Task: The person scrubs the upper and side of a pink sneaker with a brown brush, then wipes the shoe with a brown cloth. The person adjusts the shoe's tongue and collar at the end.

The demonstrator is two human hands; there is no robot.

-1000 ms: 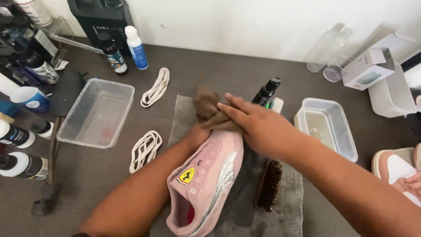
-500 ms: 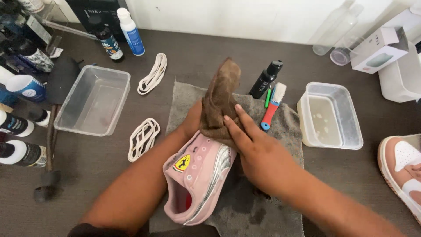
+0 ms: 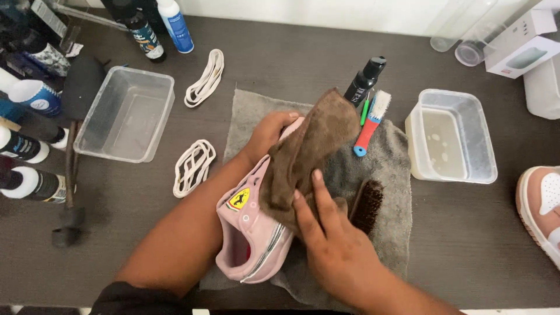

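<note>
A pink sneaker [image 3: 248,233] with a yellow badge and silver side stripes lies on a grey towel [image 3: 385,186] at the middle of the dark table. My left hand [image 3: 265,133] grips the sneaker's toe end. My right hand [image 3: 329,245] presses a brown cloth [image 3: 303,154] flat against the sneaker's side and top. The cloth drapes over most of the front of the shoe and hides the toe.
A dark bristle brush [image 3: 367,205] lies on the towel by my right hand. A red and blue brush [image 3: 368,125], a black spray bottle [image 3: 364,79], a water tub [image 3: 449,137], an empty tub [image 3: 125,114], white laces [image 3: 192,168], bottles [image 3: 26,146] at left and another sneaker [image 3: 542,204] at right surround it.
My right hand has slid with the cloth from the toe back along the sneaker's side toward me. The cloth now spreads over the shoe. The view shifted upward on the table.
</note>
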